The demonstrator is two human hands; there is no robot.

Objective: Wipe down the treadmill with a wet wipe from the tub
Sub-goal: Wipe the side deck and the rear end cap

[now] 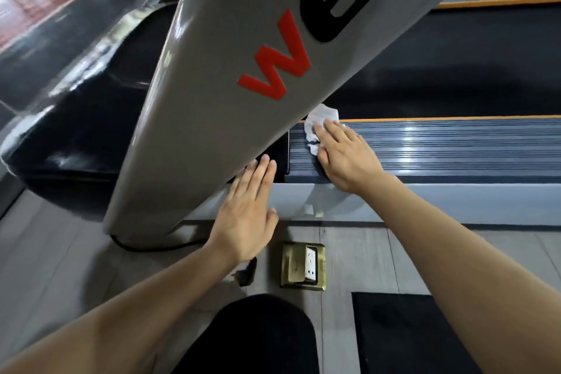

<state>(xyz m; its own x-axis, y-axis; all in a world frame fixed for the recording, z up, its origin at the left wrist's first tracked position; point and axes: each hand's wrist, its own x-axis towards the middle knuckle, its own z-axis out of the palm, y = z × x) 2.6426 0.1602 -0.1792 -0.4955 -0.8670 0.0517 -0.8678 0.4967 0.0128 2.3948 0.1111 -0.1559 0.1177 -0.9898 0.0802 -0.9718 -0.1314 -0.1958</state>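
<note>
the right hand (pixel 346 155) presses a crumpled white wet wipe (pixel 318 124) flat-fingered onto the treadmill's ribbed grey side rail (pixel 440 146), whose length runs rightward; the left hand (pixel 247 212), fingers straight, braces nearby.

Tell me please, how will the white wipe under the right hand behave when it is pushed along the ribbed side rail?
The wipe looks crumpled and limp, so it would probably bunch rather than stay flat. The side rail is ribbed, so it may drag there. The right hand presses it with flat fingers, which should keep it moving.
</note>
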